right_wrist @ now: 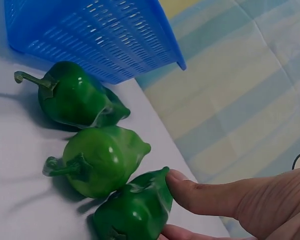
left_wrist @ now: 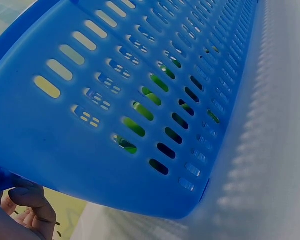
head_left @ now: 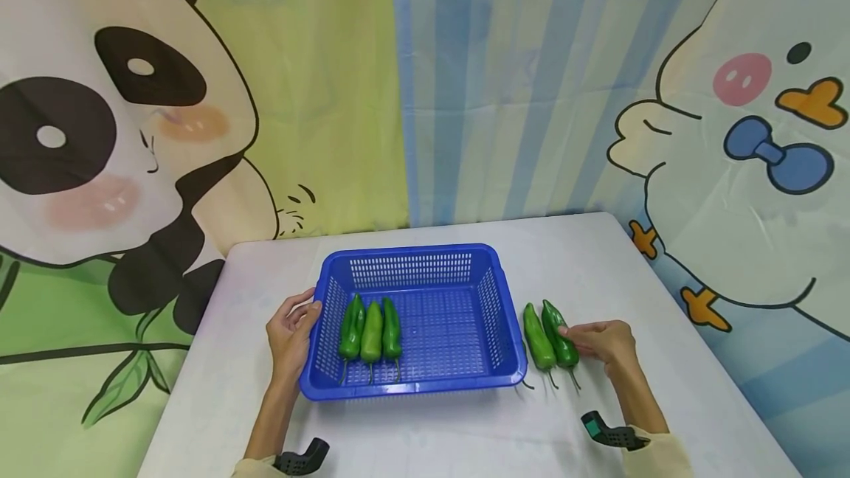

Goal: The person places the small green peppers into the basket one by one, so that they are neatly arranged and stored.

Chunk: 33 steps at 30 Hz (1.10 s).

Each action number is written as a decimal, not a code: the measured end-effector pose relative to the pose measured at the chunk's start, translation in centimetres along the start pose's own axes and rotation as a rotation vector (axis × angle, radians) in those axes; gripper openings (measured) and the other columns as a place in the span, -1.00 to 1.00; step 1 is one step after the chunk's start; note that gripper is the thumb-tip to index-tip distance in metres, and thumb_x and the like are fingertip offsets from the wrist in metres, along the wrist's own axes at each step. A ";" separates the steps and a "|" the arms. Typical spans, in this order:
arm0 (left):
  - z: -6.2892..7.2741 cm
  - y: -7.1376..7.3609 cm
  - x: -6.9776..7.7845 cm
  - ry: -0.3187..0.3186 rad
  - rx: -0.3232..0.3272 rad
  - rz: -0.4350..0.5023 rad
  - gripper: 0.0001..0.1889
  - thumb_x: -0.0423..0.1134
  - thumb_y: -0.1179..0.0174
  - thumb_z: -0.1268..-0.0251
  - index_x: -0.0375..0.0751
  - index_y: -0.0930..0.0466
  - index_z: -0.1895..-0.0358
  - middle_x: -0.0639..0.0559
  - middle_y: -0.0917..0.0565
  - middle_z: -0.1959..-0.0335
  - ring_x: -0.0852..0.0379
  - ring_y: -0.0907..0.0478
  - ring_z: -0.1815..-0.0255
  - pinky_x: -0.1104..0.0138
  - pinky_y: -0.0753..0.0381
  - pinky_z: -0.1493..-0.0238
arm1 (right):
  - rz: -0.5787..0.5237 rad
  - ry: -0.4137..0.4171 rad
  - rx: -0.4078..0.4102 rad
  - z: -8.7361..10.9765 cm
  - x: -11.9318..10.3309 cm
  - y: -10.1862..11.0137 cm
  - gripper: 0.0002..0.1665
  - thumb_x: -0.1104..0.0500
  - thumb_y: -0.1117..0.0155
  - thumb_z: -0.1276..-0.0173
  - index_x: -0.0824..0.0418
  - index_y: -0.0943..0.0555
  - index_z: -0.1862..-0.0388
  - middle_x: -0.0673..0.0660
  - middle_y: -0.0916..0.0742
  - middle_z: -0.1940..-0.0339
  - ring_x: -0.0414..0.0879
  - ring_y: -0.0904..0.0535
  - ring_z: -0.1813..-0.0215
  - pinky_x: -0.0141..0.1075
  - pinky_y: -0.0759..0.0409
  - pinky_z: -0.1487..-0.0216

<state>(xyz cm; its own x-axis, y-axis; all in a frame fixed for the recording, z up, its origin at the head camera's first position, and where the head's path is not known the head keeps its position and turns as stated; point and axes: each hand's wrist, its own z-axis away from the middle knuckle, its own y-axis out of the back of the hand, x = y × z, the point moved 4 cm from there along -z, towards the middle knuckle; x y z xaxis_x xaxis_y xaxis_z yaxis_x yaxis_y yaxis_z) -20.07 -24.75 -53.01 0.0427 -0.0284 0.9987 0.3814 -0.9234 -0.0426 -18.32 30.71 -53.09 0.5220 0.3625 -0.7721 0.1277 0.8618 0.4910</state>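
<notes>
Dark green pepper (head_left: 559, 343) is lying on the desk (head_left: 451, 441), lower right of the head frame; long axis running steeply, tip pointing upper left, stem lower right. Right hand (head_left: 604, 341) is pinching it, fingers covering part of its right side; the right wrist frame's bottom edge is cutting off its stem. Light green pepper (head_left: 538, 339) is lying just left, roughly parallel. Third pepper (right_wrist: 72, 95) is hiding behind the basket (head_left: 412, 389) in the head view, mainly its stem showing. Left hand (head_left: 291, 334) is gripping the basket's left rim; some fingers are being obscured. Three inside peppers (head_left: 372, 333) are pointing upward, stems down.
</notes>
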 end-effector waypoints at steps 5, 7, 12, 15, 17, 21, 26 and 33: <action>0.0 0.0 0.0 -0.001 -0.005 0.000 -0.64 -0.34 -0.32 -0.58 -0.41 -0.66 -0.31 0.25 -0.82 0.21 0.36 -0.80 0.26 0.53 -0.79 0.16 | 0.032 0.012 0.037 0.3 0.1 -0.5 -0.32 0.01 -0.67 -0.34 0.58 -0.71 -0.11 0.57 -0.78 -0.12 -0.07 -0.83 0.34 0.38 -0.55 -0.42; 0.0 0.0 0.0 0.000 -0.006 -0.012 -0.64 -0.33 -0.32 -0.59 -0.39 -0.66 -0.32 0.25 -0.82 0.21 0.37 -0.80 0.25 0.53 -0.80 0.15 | 0.046 0.018 0.057 0.4 0.1 -0.7 -0.36 0.04 -0.68 -0.32 0.56 -0.72 -0.07 0.59 -0.76 -0.12 -0.08 -0.81 0.35 0.28 -0.65 -0.30; 0.0 0.1 -0.1 -0.001 -0.003 -0.014 -0.65 -0.33 -0.32 -0.59 -0.39 -0.66 -0.31 0.26 -0.82 0.22 0.37 -0.80 0.26 0.53 -0.79 0.16 | 0.064 0.022 0.111 0.5 0.0 -1.1 -0.46 0.11 -0.71 -0.28 0.52 -0.73 0.02 0.55 -0.75 -0.05 -0.05 -0.74 0.33 -0.18 -0.70 0.14; 0.0 0.1 -0.1 0.000 0.000 0.003 -0.65 -0.34 -0.32 -0.59 -0.40 -0.66 -0.31 0.27 -0.82 0.23 0.36 -0.80 0.27 0.53 -0.79 0.17 | 0.059 0.026 0.133 0.6 0.0 -1.4 -0.49 0.15 -0.72 -0.26 0.51 -0.73 0.03 0.51 -0.74 -0.02 0.00 -0.69 0.31 -0.29 -0.63 0.25; 0.0 0.1 -0.1 0.003 -0.001 0.010 -0.65 -0.34 -0.32 -0.58 -0.41 -0.66 -0.31 0.27 -0.82 0.23 0.36 -0.80 0.27 0.53 -0.79 0.17 | 0.057 0.028 0.144 0.6 -0.1 -1.6 -0.51 0.17 -0.71 -0.26 0.50 -0.72 0.04 0.49 -0.74 0.01 0.01 -0.67 0.30 -0.28 -0.64 0.26; 0.0 0.1 -0.1 0.011 -0.004 -0.007 -0.63 -0.32 -0.32 -0.59 -0.39 -0.65 -0.32 0.28 -0.82 0.25 0.36 -0.80 0.27 0.53 -0.79 0.18 | 0.051 0.031 0.149 0.6 -0.2 -1.7 -0.51 0.19 -0.71 -0.25 0.51 -0.72 0.04 0.46 -0.73 0.06 0.04 -0.64 0.29 -0.22 -0.66 0.25; 0.2 0.1 -0.1 0.014 -0.009 -0.030 -0.63 -0.29 -0.32 -0.60 -0.37 -0.65 -0.34 0.29 -0.80 0.25 0.36 -0.79 0.26 0.52 -0.80 0.17 | 0.061 0.025 0.135 0.5 -0.1 -1.5 -0.49 0.14 -0.70 -0.27 0.50 -0.72 0.02 0.48 -0.74 0.02 0.03 -0.67 0.29 -0.22 -0.63 0.20; 0.2 0.0 0.1 0.003 -0.008 0.002 -0.64 -0.33 -0.32 -0.59 -0.41 -0.65 -0.32 0.28 -0.82 0.24 0.35 -0.80 0.26 0.52 -0.80 0.17 | 0.017 -0.015 0.106 0.2 0.3 -1.3 -0.41 0.09 -0.68 -0.29 0.51 -0.69 -0.06 0.58 -0.67 -0.18 0.16 -0.73 0.15 0.21 -0.66 -0.20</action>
<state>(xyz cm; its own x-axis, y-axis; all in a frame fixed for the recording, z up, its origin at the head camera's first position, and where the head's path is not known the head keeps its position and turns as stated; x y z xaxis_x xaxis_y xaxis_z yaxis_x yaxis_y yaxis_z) -19.88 -24.65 -52.96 0.0402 -0.0315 0.9987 0.3737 -0.9265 -0.0443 -18.19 29.65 -53.85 0.5374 0.3706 -0.7575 0.2072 0.8127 0.5446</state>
